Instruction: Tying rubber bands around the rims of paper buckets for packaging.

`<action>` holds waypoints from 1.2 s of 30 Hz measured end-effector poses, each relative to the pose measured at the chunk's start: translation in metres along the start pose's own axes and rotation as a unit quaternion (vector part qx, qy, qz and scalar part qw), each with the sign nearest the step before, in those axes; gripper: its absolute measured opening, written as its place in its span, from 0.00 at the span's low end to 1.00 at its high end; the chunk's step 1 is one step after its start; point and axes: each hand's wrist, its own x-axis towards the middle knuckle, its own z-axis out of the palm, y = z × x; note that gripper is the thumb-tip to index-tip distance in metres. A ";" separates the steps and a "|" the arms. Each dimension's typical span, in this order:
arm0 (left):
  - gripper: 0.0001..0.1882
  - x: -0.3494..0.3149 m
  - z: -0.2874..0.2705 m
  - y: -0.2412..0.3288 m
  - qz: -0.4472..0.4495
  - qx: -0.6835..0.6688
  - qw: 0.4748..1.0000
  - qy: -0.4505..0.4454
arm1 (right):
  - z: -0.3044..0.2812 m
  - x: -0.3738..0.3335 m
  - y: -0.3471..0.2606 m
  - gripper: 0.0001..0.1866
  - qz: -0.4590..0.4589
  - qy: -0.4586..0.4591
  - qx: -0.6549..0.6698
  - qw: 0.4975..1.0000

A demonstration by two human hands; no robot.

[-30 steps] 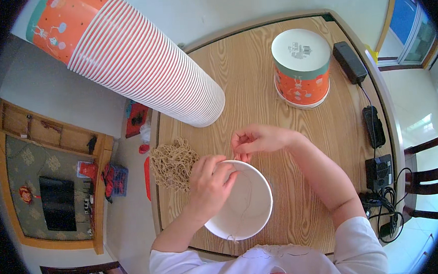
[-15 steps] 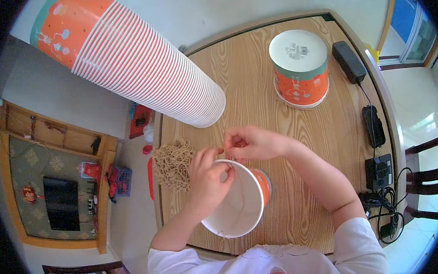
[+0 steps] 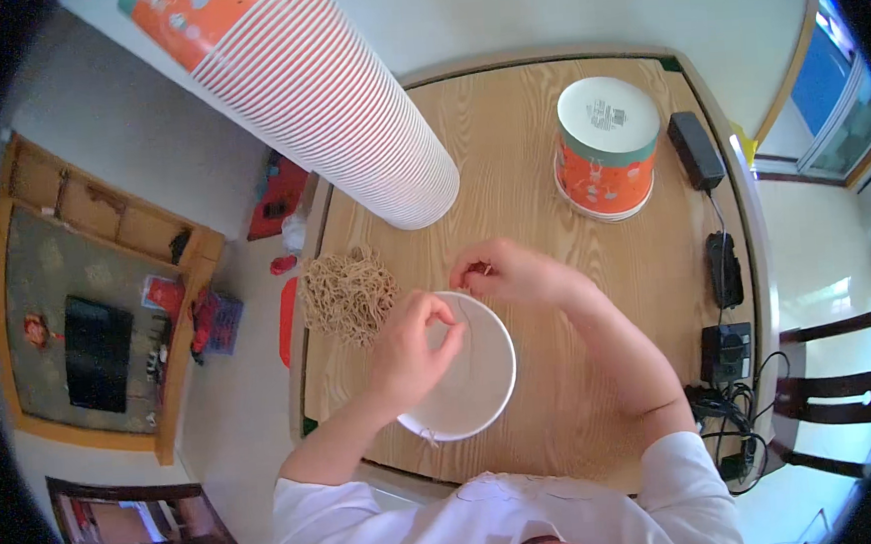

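A white-lined paper bucket (image 3: 478,394) stands mouth up near the table's front, a thin string running down its inside. On the near rim a small string knot (image 3: 430,436) shows. My left hand (image 3: 415,351) lies over the bucket's left rim, thumb and forefinger pinched together; what they hold is too small to make out. Just beyond the far rim, my right hand (image 3: 505,273) is closed, fingertips pinched where the string seems to reach the rim. Beside the left hand rests a loose pile of tan strings (image 3: 349,295).
A long leaning stack of nested orange paper buckets (image 3: 331,109) fills the far left. Another bucket (image 3: 606,157) stands upside down at the far right. Along the right edge lie a black power adapter (image 3: 695,149), a black box (image 3: 727,352) and tangled cables (image 3: 728,414).
My right hand has lifted slightly away from my left, widening the gap between them. The whole view has shifted and tilted a little.
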 end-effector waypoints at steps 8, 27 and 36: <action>0.11 -0.033 0.012 -0.033 -0.184 -0.393 0.887 -0.160 | 0.031 -0.008 -0.046 0.08 0.040 -0.064 -0.313 0.947; 0.08 -0.046 -0.016 -0.023 0.064 -0.138 0.980 -0.129 | 0.038 -0.029 -0.083 0.07 0.138 -0.206 -0.197 0.948; 0.08 -0.035 -0.020 -0.048 0.099 -0.204 0.964 -0.140 | 0.046 -0.025 -0.093 0.07 0.178 -0.188 -0.370 0.892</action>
